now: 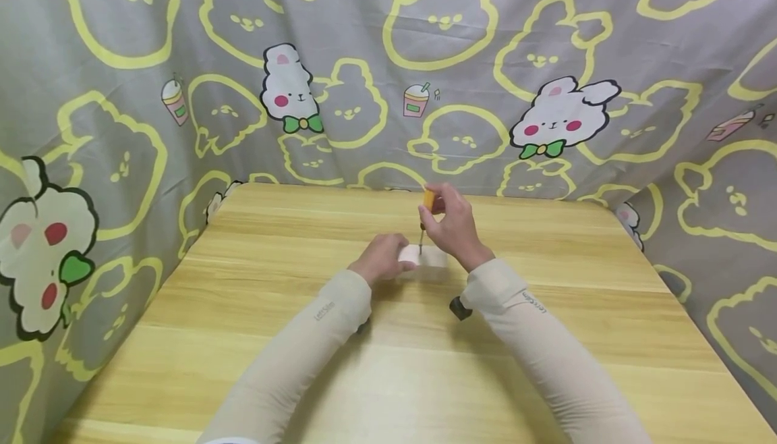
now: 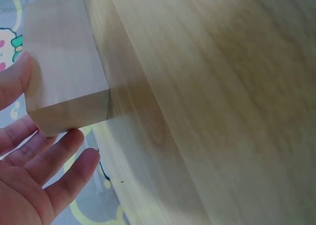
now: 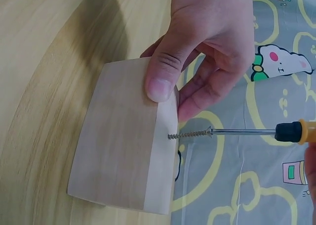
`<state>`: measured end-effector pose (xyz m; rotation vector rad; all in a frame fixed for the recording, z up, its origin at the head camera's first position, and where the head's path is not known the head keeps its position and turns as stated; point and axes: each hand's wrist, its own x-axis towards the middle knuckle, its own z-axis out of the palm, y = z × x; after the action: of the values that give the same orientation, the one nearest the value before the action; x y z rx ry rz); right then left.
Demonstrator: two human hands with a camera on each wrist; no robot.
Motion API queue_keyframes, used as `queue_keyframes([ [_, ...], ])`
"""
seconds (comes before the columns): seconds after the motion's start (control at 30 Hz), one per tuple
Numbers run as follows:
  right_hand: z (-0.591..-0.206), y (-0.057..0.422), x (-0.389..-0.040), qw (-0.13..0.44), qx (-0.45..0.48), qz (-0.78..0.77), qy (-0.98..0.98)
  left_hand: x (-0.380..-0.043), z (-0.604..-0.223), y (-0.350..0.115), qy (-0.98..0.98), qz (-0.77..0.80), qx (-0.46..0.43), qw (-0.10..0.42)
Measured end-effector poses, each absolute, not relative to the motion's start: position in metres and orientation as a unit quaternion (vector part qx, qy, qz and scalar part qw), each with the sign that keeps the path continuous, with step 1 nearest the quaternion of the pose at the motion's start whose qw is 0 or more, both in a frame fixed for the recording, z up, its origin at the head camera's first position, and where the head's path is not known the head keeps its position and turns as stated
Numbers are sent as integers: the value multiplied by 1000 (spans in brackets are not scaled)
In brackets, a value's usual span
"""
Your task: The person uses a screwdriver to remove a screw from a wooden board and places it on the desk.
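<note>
A pale wooden block (image 1: pixel 434 258) rests on the table. My left hand (image 1: pixel 382 256) grips its left end, thumb (image 3: pixel 160 89) on one face and fingers on the others. In the left wrist view the block (image 2: pixel 64 52) shows plain smooth faces, fingertips of the left hand (image 2: pixel 44 170) against its end. A threaded screw (image 3: pixel 190 134) stands with its point at the block's narrow upper face. My right hand (image 1: pixel 452 225) holds a screwdriver (image 1: pixel 429 199) by its yellow handle, nearly upright. Its shaft (image 3: pixel 242 132) meets the screw's head; how deep the point sits is unclear.
The wood-grain table (image 1: pixel 388 370) spreads around both arms. A grey patterned curtain (image 1: pixel 364 25) hangs along its back and sides. One small black object (image 1: pixel 460 308) shows beside the right cuff.
</note>
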<state>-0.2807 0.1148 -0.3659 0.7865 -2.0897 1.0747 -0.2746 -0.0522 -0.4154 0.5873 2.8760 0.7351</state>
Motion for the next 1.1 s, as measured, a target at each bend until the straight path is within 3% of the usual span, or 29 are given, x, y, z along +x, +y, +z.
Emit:
queue_keyframes([
  [0.47, -367, 113, -281, 361, 307, 382, -793, -273, -414, -54, 948, 244, 199, 58],
  [1.1, -365, 113, -281, 348, 300, 396, -795, -274, -414, -54, 947, 246, 201, 54],
])
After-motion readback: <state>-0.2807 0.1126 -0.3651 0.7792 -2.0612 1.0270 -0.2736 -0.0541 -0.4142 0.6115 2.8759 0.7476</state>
